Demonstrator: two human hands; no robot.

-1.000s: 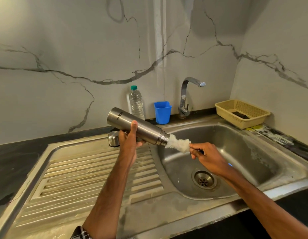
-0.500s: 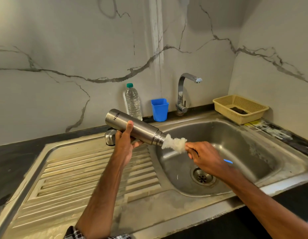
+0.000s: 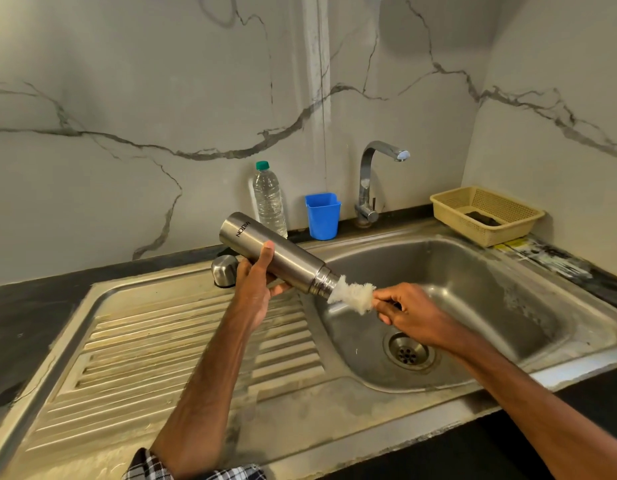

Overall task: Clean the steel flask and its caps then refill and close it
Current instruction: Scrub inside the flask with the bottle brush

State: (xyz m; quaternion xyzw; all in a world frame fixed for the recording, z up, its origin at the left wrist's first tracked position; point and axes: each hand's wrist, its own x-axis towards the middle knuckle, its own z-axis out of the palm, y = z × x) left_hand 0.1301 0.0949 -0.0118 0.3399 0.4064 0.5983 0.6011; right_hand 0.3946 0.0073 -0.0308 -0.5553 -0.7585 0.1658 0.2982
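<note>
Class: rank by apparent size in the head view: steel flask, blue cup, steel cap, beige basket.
Cylindrical steel flask and beige plastic mesh basket: alike, flask nearer, unranked.
Then blue plastic cup, then domed steel cap.

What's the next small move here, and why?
Probably push the white bristle bottle brush deeper along the axis of the cylindrical steel flask. Its bristle head sits mostly outside the open mouth; the left hand grips the flask tilted mouth-down over the steel sink basin, and the right hand grips the brush handle.
</note>
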